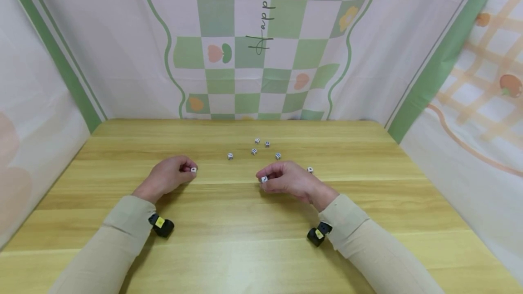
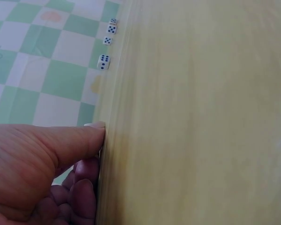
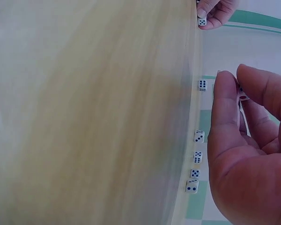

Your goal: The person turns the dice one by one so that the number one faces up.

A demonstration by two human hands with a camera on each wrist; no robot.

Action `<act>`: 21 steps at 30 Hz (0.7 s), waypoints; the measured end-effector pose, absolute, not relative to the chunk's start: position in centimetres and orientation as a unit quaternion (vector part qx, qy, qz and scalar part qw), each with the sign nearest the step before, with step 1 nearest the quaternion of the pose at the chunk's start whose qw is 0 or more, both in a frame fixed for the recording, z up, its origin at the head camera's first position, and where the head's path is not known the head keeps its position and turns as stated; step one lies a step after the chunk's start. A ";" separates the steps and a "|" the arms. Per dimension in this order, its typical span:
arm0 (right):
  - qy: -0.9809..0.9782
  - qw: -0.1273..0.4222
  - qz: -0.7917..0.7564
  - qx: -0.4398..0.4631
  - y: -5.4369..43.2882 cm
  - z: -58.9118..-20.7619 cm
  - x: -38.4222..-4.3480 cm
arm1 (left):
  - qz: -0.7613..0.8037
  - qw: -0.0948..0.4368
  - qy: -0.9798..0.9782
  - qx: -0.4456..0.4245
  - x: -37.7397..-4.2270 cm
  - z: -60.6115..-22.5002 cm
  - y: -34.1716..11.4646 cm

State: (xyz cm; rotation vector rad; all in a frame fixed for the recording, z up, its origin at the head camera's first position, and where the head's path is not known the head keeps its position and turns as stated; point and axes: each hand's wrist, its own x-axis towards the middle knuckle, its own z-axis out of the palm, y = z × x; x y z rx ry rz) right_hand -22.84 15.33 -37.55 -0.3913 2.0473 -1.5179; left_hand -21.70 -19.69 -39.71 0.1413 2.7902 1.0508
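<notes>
While left hand is pinching one die over the left of the table, right hand is pinching another die near the middle; five dice are lying loosely grouped beyond, sixth die sitting just beside right hand

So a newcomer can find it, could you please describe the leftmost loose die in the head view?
On the wooden table, find the left hand. To its right, slightly farther out, lies a small white die; it sits left of all the other loose dice.
</notes>
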 end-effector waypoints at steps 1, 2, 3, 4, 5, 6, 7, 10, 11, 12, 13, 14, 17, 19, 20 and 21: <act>0.763 0.277 -0.566 -0.146 15.3 -37.6 -22.8 | 0.350 0.078 0.932 0.047 -21.7 -39.7 -19.7; 0.763 0.277 -0.566 -0.146 15.3 -37.5 -22.8 | 0.350 0.077 0.932 0.046 -21.7 -39.7 -19.7; 0.763 0.276 -0.566 -0.146 15.3 -37.5 -22.8 | 0.349 0.076 0.933 0.048 -21.7 -39.7 -19.6; 0.763 0.276 -0.567 -0.146 15.3 -37.5 -22.8 | 0.348 0.076 0.933 0.050 -21.7 -39.7 -19.6; 0.763 0.275 -0.567 -0.146 15.3 -37.5 -22.8 | 0.348 0.075 0.933 0.049 -21.7 -39.7 -19.6; 0.762 0.274 -0.568 -0.146 15.3 -37.5 -22.8 | 0.348 0.075 0.933 0.049 -21.7 -39.7 -19.6; 0.762 0.274 -0.569 -0.145 15.3 -37.5 -22.8 | 0.348 0.075 0.933 0.049 -21.7 -39.7 -19.6; 0.760 0.274 -0.572 -0.141 15.3 -37.5 -22.8 | 0.348 0.075 0.933 0.048 -21.7 -39.7 -19.6; 0.759 0.273 -0.573 -0.140 15.3 -37.5 -22.8 | 0.349 0.076 0.933 0.046 -21.6 -39.6 -19.6; 0.759 0.273 -0.575 -0.139 15.3 -37.6 -22.8 | 0.349 0.076 0.933 0.046 -21.6 -39.6 -19.6; 0.758 0.273 -0.576 -0.137 15.3 -37.6 -22.8 | 0.349 0.075 0.933 0.046 -21.6 -39.6 -19.6; 0.757 0.273 -0.577 -0.136 15.3 -37.6 -22.8 | 0.348 0.075 0.933 0.047 -21.7 -39.6 -19.6; 0.755 0.273 -0.581 -0.133 15.3 -37.6 -22.8 | 0.349 0.075 0.933 0.046 -21.7 -39.6 -19.6; 0.754 0.272 -0.583 -0.134 15.3 -37.6 -22.8 | 0.348 0.076 0.933 0.045 -21.7 -39.7 -19.6; 0.754 0.272 -0.583 -0.135 15.3 -37.6 -22.8 | 0.348 0.076 0.933 0.044 -21.7 -39.6 -19.6; 0.754 0.272 -0.582 -0.135 15.3 -37.6 -22.8 | 0.348 0.077 0.933 0.044 -21.7 -39.6 -19.6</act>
